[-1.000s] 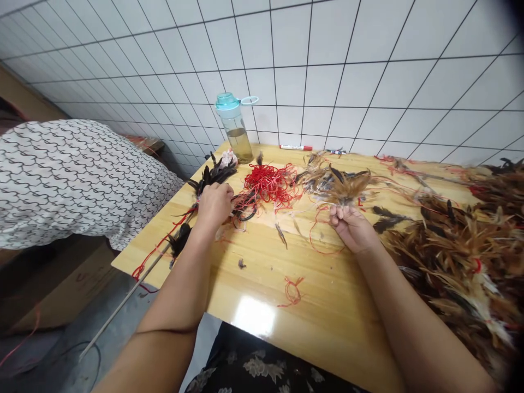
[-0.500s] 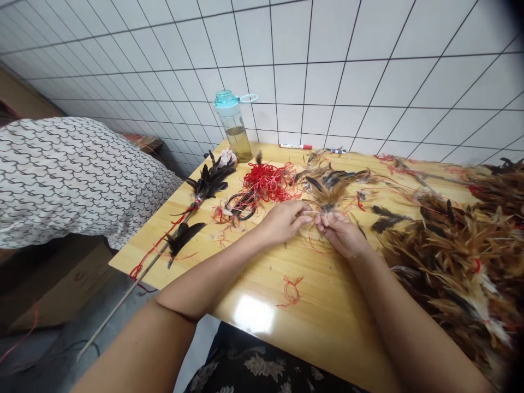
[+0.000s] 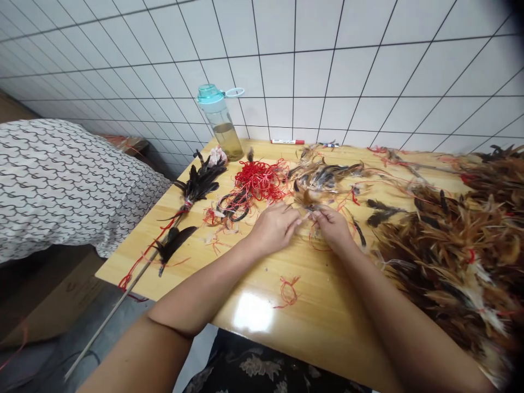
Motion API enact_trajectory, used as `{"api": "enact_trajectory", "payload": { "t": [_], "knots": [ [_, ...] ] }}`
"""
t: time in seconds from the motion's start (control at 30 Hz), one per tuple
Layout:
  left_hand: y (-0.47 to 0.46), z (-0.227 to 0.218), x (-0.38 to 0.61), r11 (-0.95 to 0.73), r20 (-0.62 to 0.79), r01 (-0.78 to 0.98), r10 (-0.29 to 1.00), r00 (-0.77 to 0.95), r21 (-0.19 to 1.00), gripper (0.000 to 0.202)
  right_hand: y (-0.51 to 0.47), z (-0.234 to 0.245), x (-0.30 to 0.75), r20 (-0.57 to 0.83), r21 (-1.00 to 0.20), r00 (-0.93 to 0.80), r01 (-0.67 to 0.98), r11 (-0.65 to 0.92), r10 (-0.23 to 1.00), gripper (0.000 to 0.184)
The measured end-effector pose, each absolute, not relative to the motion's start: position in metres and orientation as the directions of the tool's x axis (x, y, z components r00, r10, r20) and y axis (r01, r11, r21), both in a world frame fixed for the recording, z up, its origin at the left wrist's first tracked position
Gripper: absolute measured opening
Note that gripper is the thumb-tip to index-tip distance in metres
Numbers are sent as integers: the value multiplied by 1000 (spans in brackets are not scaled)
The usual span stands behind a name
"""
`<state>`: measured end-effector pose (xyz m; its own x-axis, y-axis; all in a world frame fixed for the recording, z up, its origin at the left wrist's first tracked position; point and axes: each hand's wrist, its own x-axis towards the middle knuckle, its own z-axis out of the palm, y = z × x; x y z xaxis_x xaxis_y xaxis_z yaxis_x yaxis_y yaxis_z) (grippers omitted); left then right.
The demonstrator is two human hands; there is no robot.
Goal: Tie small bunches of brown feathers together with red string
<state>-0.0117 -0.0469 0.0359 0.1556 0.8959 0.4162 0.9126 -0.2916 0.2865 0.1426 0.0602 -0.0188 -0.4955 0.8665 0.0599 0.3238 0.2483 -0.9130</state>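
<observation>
Over the middle of the table my two hands almost meet. The right hand [image 3: 334, 228] is closed in a pinch on the lower end of a small bunch of brown feathers [image 3: 308, 200], whose tips point up and away to the left. My left hand [image 3: 275, 225] has its fingers pressed together close to the base of that bunch; what it pinches is too small to make out. A thin red string [image 3: 314, 240] loops down just under the hands. Beyond them lie a tangled heap of red string [image 3: 262, 179] and loose brown and black feathers [image 3: 323, 176].
A large pile of brown feathers [image 3: 442, 256] covers the right side. On the left, a stick [image 3: 123, 297] with black feathers [image 3: 198, 183] extends past the edge. A water bottle [image 3: 227, 136] and a red-capped marker [image 3: 286, 142] stand and lie near the tiled wall. Patterned cloth [image 3: 73, 185] is at left.
The small feather bunch has tipped over from upright towards the left and sits lower between my hands. My left hand has turned slightly, back upward. The view has shifted a little to the right.
</observation>
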Motion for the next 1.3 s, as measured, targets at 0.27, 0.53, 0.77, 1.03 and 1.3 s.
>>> {"api": "enact_trajectory", "payload": {
  "t": [0.27, 0.53, 0.77, 1.03, 1.3],
  "knots": [
    [-52, 28, 4, -357, 457, 934, 834, 310, 19, 27, 33, 11, 145, 151, -198, -594, 765, 612, 791, 31],
    [-51, 22, 0, -294, 432, 946, 877, 209, 139, 24, 42, 12, 146, 45, -252, -474, 846, 469, 879, 34],
    [-50, 24, 4, -336, 606, 908, 786, 122, 252, 27, 35, 14, 143, 37, -204, -524, 830, 519, 851, 32],
    [-44, 17, 1, -337, 600, 893, 794, 98, 300, 16, 18, 14, 136, -5, -165, -635, 762, 626, 772, 34],
    [-41, 29, -15, -209, 558, 726, 782, -279, 656, 13, 20, 14, 136, -33, -288, -632, 748, 598, 774, 30]
  ]
}}
